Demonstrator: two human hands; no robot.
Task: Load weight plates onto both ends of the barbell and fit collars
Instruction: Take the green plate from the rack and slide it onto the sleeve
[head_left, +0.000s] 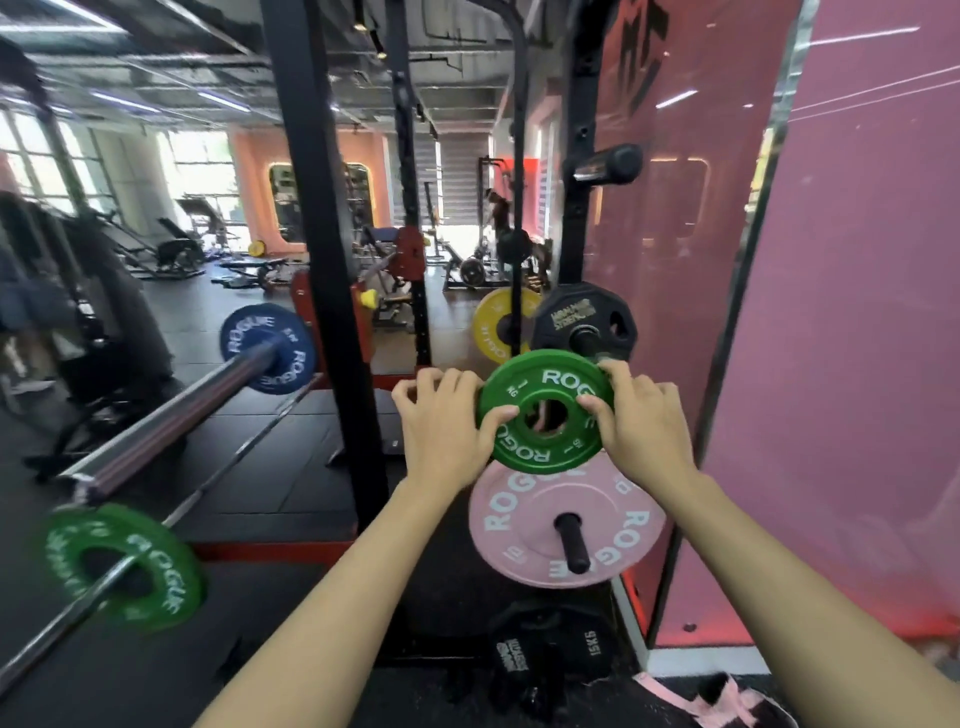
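I hold a small green Rogue plate (545, 410) upright in front of the rack's storage pegs. My left hand (441, 421) grips its left rim and my right hand (636, 415) grips its right rim. The barbell (171, 421) lies to the left, its thick sleeve end pointing toward me. A blue plate (267, 348) sits on its far part. Another green plate (124, 566) sits on a thinner bar at lower left, blurred.
A pink plate (566, 525) hangs on a peg just below the held plate, a black plate (584, 319) and a yellow plate (496, 325) above and behind it. Black rack uprights (332, 260) stand between barbell and pegs. A pink wall (857, 364) is at right. A 15 kg black plate (550, 649) rests low.
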